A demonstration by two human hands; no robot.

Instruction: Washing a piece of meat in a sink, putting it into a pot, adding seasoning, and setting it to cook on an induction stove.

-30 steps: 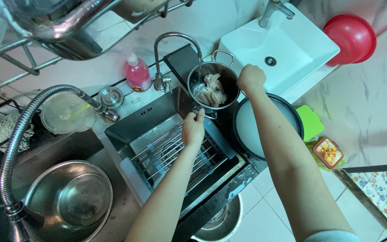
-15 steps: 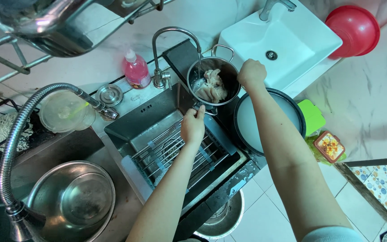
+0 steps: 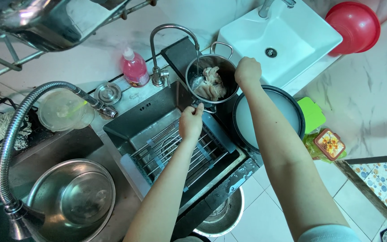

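A person's left hand [image 3: 191, 122] closes its grip on the near handle of a steel pot [image 3: 211, 80] of pale raw meat [image 3: 210, 84], held under the gooseneck tap [image 3: 172, 47] at the sink's [image 3: 157, 116] one o'clock corner. The right hand [image 3: 247, 71] grips the pot's rim at three o'clock, above a dark pan [image 3: 267, 118] of cloudy liquid; a pink soap bottle [image 3: 134, 67] stands at the tap's nine o'clock.

I see a marble counter [image 3: 90, 62] bearing a pink soap bottle [image 3: 134, 67], a small metal lid [image 3: 107, 93] and a plastic container [image 3: 63, 110]; a white basin [image 3: 292, 40] sits right.
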